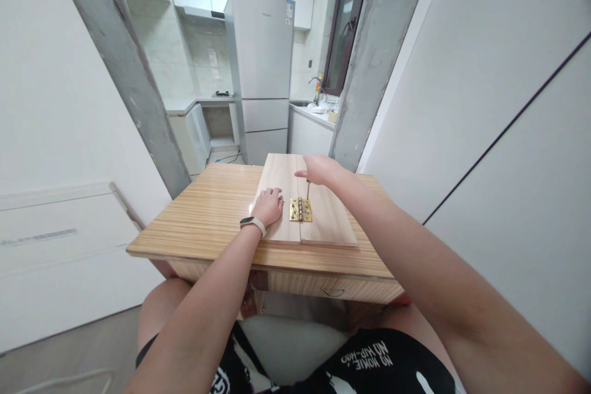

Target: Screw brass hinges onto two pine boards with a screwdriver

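Two pale wooden boards [325, 225] lie side by side on the table, joined across the seam by a brass hinge [301, 210]. My right hand [321, 170] is closed around a screwdriver, its handle hidden in my grip. The thin screwdriver shaft [308, 189] points down at the upper right part of the hinge; whether its tip sits in a screw is too small to tell. Left of the hinge, my left hand [269, 206] rests on the left board, fingers lightly bent and apart. A tiny dark spot shows by its fingertips, too small to name.
The wood-grain table [198, 212] has a drawer with a metal handle [332, 291] at its front, above my legs. White walls stand close on both sides. Farther back are a silver refrigerator [265, 49], a counter and a sink tap [316, 87].
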Demonstrator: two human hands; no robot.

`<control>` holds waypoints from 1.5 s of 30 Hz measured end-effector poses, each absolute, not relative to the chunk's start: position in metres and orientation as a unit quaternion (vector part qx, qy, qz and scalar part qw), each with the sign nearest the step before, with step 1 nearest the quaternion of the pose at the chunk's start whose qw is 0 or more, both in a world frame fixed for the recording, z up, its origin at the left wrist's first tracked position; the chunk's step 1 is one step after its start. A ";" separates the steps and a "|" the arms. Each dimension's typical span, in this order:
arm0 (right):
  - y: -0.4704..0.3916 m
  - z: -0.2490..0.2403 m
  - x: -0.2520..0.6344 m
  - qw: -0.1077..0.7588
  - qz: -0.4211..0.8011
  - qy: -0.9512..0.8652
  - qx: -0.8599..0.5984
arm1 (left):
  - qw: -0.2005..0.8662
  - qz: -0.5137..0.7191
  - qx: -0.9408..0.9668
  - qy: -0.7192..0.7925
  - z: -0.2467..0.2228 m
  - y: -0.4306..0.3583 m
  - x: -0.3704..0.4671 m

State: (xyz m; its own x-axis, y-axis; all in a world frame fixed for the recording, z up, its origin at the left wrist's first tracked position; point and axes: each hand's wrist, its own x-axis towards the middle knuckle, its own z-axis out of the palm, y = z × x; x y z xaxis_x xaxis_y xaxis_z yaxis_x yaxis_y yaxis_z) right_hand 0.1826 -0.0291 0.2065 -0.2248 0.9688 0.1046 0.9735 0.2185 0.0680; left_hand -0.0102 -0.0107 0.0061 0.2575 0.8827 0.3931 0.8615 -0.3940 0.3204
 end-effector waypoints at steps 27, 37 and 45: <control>-0.030 0.211 0.192 -0.040 -0.083 -0.774 -0.626 | 0.016 0.264 0.793 0.549 0.005 -0.010 -0.010; -0.026 0.209 0.198 -0.028 -0.090 -0.773 -0.627 | 0.014 0.262 0.793 0.550 0.008 -0.012 -0.010; -0.011 0.195 0.200 0.061 -0.035 -0.796 -0.602 | 0.023 0.262 0.790 0.554 0.007 -0.011 -0.009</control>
State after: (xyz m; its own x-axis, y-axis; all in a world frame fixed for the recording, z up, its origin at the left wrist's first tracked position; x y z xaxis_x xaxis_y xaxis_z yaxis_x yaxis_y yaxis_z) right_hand 0.1996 -0.0107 0.1952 -0.2683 0.9533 0.1387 0.9617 0.2734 -0.0185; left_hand -0.0089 -0.0110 0.0071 0.2488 0.8872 0.3886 0.8628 -0.3853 0.3273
